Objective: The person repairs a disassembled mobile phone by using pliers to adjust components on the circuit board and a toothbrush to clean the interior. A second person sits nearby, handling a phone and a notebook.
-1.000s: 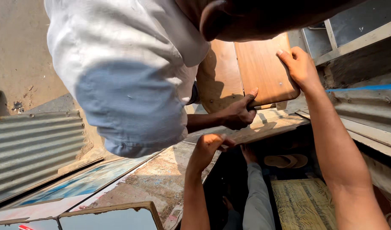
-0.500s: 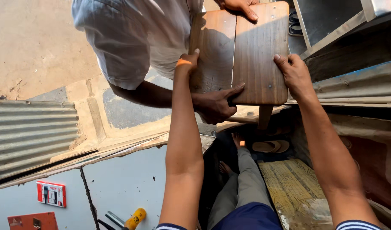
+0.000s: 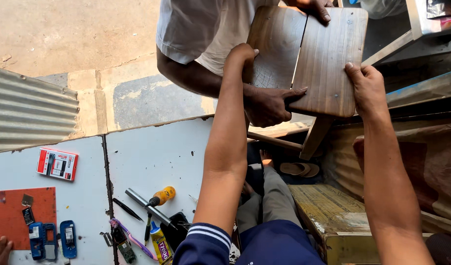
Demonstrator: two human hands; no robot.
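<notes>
Overhead, wooden stool hung between both hands, seat facing the wearer, legs pointing away | left hand clasped its left edge | right hand gripped its right edge | another person's hand held the near edge.

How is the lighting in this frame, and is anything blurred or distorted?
Head view: hard sunlight on the ground, worktop evenly lit; wooden stool, left hand and right hand sharp, no motion blur; wide-angle stretch on the forearms near the bottom edge.
</notes>
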